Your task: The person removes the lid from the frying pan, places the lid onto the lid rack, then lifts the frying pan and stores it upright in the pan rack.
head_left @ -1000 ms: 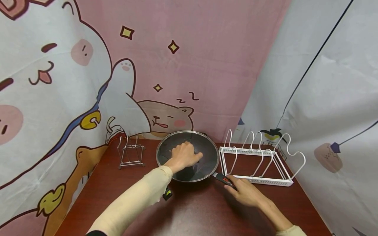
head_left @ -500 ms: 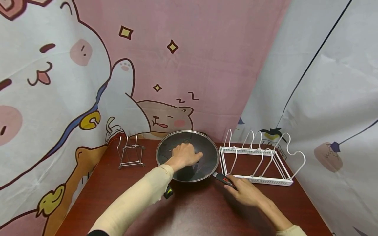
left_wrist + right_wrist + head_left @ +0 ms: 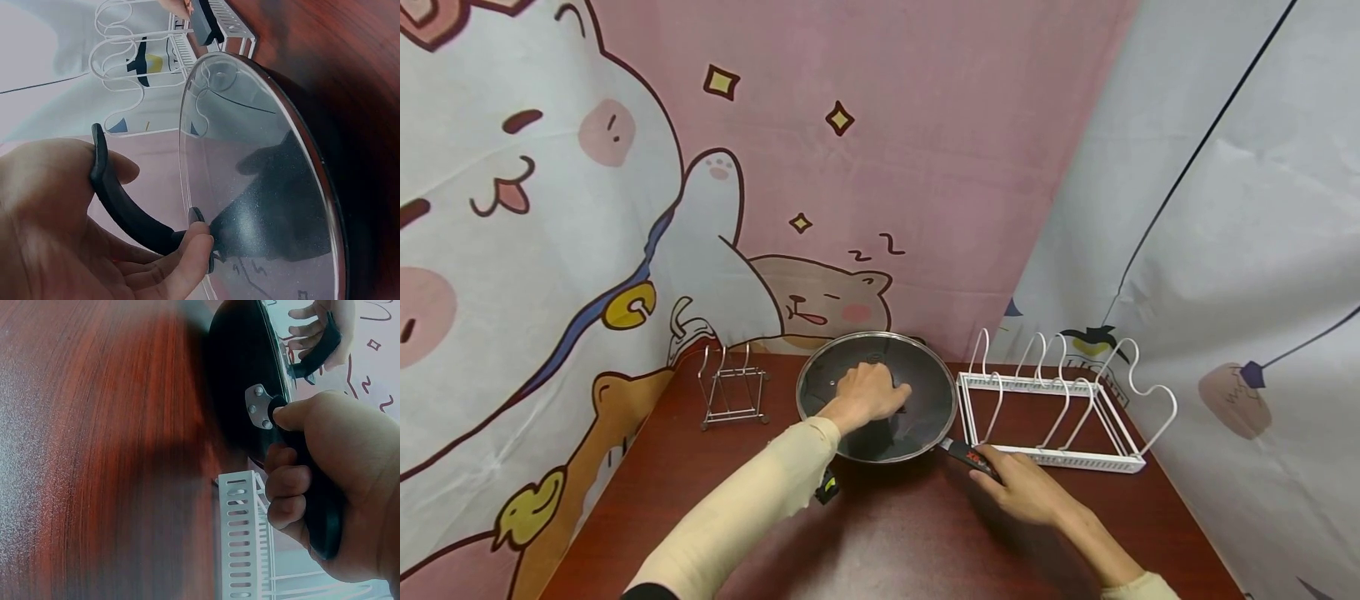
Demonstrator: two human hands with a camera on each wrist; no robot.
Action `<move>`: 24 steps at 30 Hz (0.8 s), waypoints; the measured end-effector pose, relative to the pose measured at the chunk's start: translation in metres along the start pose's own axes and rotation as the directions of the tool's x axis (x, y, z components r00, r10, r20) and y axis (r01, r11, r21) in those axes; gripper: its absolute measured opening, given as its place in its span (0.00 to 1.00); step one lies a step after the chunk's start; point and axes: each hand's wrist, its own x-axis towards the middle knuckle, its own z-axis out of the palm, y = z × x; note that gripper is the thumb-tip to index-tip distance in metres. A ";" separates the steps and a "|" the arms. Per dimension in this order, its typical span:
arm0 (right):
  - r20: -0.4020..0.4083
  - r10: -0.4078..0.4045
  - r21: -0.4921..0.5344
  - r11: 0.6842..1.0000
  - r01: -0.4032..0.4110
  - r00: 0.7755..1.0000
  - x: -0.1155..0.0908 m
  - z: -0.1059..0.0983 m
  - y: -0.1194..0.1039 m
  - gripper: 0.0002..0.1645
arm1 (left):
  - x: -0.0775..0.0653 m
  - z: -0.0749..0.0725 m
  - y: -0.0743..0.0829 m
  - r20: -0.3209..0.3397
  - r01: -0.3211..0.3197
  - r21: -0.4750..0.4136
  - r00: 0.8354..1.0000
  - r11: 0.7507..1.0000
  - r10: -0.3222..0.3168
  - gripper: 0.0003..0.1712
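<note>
A black frying pan (image 3: 231, 375) stands on the table under a round glass lid (image 3: 925, 375) with a metal rim. My left hand (image 3: 867, 396) is over the lid's middle. Its fingers curl under the arched black lid handle (image 3: 128, 209), with fingertips at the foot of that knob in the left wrist view. My right hand (image 3: 1018, 487) grips the pan's long black handle (image 3: 322, 512), fingers wrapped round it and thumb near the riveted bracket (image 3: 257, 407). In the head view, the left hand and forearm hide part of the lid.
Right beside the pan stands a white wire rack (image 3: 1048, 457) with tall loops, close to the pan handle. A small metal wire stand (image 3: 733, 414) sits to the left on the red-brown table (image 3: 880, 550). A printed cloth (image 3: 940, 167) hangs behind.
</note>
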 end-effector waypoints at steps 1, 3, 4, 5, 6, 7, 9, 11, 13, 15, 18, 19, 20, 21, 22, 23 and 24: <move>-0.001 -0.001 0.001 1.000 0.001 1.000 0.000 0.000 0.000 0.10 | 0.001 0.000 -0.001 0.002 0.000 -0.003 1.000 1.000 0.000 0.27; -0.005 -0.002 0.002 1.000 0.002 1.000 0.001 -0.001 0.000 0.10 | 0.001 -0.001 -0.001 -0.002 0.001 -0.008 1.000 1.000 -0.001 0.26; -0.005 -0.004 0.003 1.000 0.004 1.000 0.001 -0.001 -0.001 0.10 | 0.002 -0.001 -0.001 -0.003 0.002 -0.010 1.000 1.000 -0.002 0.26; -0.007 -0.005 0.007 1.000 0.005 1.000 0.001 -0.001 -0.001 0.10 | 0.002 -0.001 -0.001 -0.003 0.003 -0.012 1.000 1.000 -0.003 0.25; -0.005 -0.009 0.010 1.000 0.009 1.000 0.001 -0.002 -0.001 0.10 | 0.002 -0.001 -0.002 -0.006 0.004 -0.014 1.000 1.000 -0.004 0.24; -0.004 -0.012 0.014 1.000 0.012 1.000 0.001 -0.002 -0.001 0.09 | 0.002 -0.001 -0.002 -0.008 0.005 -0.015 1.000 1.000 -0.005 0.24; -0.001 -0.011 0.019 1.000 0.011 1.000 0.002 -0.003 -0.001 0.09 | 0.003 -0.001 -0.002 -0.010 0.003 -0.021 1.000 1.000 -0.003 0.23; 0.002 -0.015 0.024 1.000 0.015 1.000 0.002 -0.003 -0.001 0.09 | 0.003 -0.001 -0.003 -0.013 -0.002 -0.028 1.000 1.000 0.002 0.23; 0.004 -0.018 0.028 0.999 0.018 1.000 0.002 -0.003 -0.001 0.09 | 0.004 0.000 -0.003 -0.010 -0.006 -0.037 1.000 0.999 0.006 0.23; 0.004 -0.017 0.030 0.999 0.017 1.000 0.002 -0.003 -0.001 0.09 | 0.003 -0.001 -0.003 -0.007 -0.010 -0.044 1.000 0.999 0.009 0.23; 0.006 -0.015 0.034 0.999 0.015 1.000 0.002 -0.002 0.000 0.08 | 0.002 -0.002 -0.003 0.001 -0.006 -0.051 1.000 0.999 0.006 0.23; 0.006 -0.014 0.033 0.999 0.014 1.000 0.002 -0.002 -0.001 0.08 | 0.002 -0.002 -0.004 0.003 -0.004 -0.051 1.000 0.999 0.004 0.23; 0.003 -0.014 0.033 0.999 0.014 1.000 0.002 -0.002 -0.001 0.08 | 0.001 -0.003 -0.003 0.005 -0.002 -0.049 1.000 0.999 0.002 0.22; 0.003 -0.014 0.032 0.999 0.014 1.000 0.002 -0.002 0.000 0.08 | 0.001 -0.004 -0.003 0.007 0.001 -0.045 1.000 0.999 0.000 0.22; 0.002 -0.017 0.031 0.999 0.017 1.000 0.001 -0.002 0.000 0.07 | 0.001 -0.004 -0.004 0.009 0.005 -0.044 1.000 0.999 -0.005 0.20; 0.001 -0.020 0.031 0.999 0.020 1.000 0.001 -0.002 0.000 0.07 | 0.000 -0.005 -0.004 0.012 0.008 -0.042 1.000 0.999 -0.008 0.19; 0.002 -0.021 0.030 0.999 0.021 1.000 0.001 -0.002 0.000 0.07 | 0.000 -0.005 -0.004 0.014 0.011 -0.041 1.000 0.999 -0.011 0.17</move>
